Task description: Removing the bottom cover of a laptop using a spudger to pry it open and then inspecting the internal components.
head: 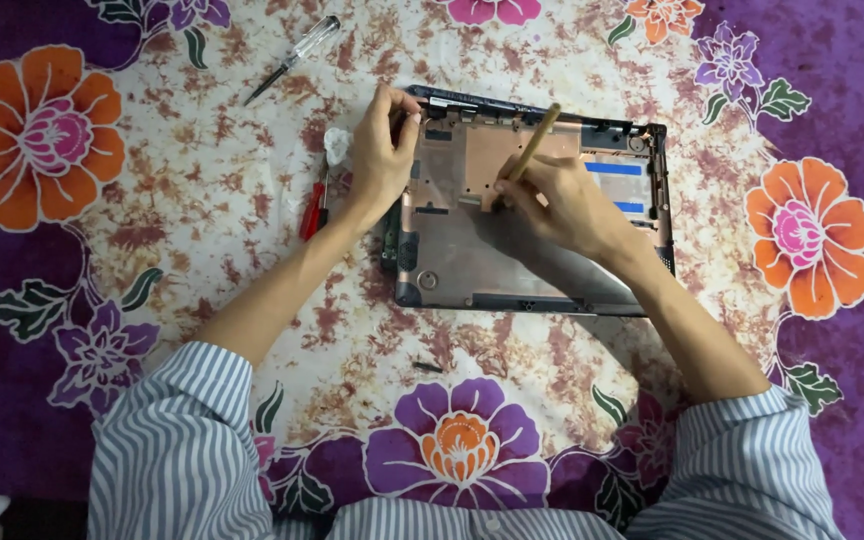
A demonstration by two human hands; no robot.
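An opened laptop base [472, 255] lies on a flowered cloth, its copper-coloured inner shell facing up, with blue strips at its right. My left hand [382, 150] grips the shell's upper left corner, fingers curled over the edge. My right hand [552, 205] holds a thin wooden-handled brush [535, 142], slanted up to the right, with its lower end pressed on the middle of the shell. Both forearms reach out of striped sleeves.
A clear-handled screwdriver [292, 58] lies at the upper left. A red-handled tool [313, 210] and a crumpled white tissue [337, 143] rest beside my left wrist. A small dark screw or piece [428, 367] lies below the laptop. The flowered cloth [152, 200] covers the whole surface.
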